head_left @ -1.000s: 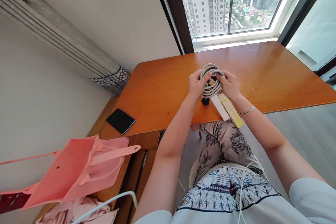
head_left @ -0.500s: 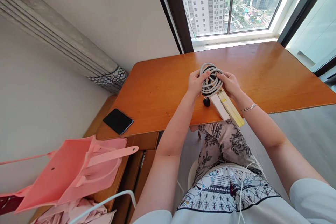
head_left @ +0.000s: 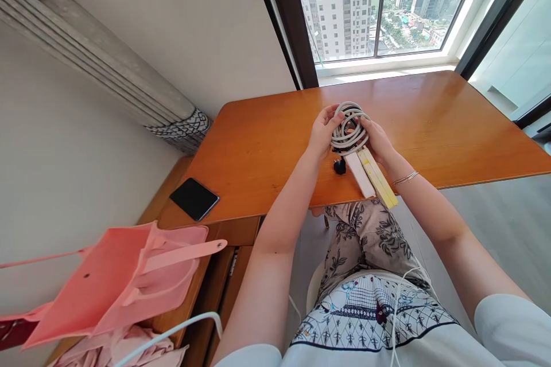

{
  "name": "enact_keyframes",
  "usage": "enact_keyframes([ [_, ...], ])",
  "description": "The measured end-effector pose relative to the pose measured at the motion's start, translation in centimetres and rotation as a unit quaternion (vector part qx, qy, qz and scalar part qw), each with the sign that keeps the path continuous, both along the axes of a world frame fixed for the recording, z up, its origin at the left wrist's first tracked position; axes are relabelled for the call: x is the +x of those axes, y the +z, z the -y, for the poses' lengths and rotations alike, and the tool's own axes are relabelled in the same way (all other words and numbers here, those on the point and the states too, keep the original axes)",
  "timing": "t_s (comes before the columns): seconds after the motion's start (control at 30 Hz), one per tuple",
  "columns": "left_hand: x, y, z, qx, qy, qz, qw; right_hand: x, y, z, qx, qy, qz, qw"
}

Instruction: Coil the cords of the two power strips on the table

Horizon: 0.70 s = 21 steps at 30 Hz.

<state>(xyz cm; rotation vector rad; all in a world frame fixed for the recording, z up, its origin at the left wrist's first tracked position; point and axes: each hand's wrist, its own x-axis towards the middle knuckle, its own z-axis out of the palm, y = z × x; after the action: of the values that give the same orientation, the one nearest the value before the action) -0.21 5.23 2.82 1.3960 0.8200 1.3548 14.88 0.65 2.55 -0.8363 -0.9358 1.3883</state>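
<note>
A coiled cable (head_left: 346, 142), pale grey with darker strands inside, is held up between my two hands over the near part of the table. My left hand (head_left: 323, 131) grips the coil's left side, thumb on top. On the right side my right hand (head_left: 376, 136) pinches the loops. A black plug (head_left: 340, 167) hangs below the coil. Two long bars, one white (head_left: 360, 175) and one pale yellow (head_left: 379, 178), extend from under the coil past the table's near edge; they look like power strips, but their sockets are not visible.
A dark-screened phone (head_left: 194, 199) lies at the left end of the brown wooden table (head_left: 262, 149). Left of the table is an open pink bag (head_left: 116, 281) beside a pale hose-like tube (head_left: 172, 330). Beyond the table's far edge is a window (head_left: 379, 11).
The coil has shifted slightly right and its loops sit a little differently between my fingers. My left fingers have opened a bit around its upper edge.
</note>
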Motion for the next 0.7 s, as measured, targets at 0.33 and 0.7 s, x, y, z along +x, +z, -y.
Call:
enact_keyframes([
  [0.33,-0.1,-3.4,2.3,0.06,-0.001,-0.043,0.997,0.8,-1.5,-1.3,-0.035,-0.026,0.001,0.999],
  [0.7,-0.6,-4.7,1.7,0.024,-0.106,-0.051,0.993,1.2,-2.3,-2.9,-0.062,-0.058,-0.053,0.995],
])
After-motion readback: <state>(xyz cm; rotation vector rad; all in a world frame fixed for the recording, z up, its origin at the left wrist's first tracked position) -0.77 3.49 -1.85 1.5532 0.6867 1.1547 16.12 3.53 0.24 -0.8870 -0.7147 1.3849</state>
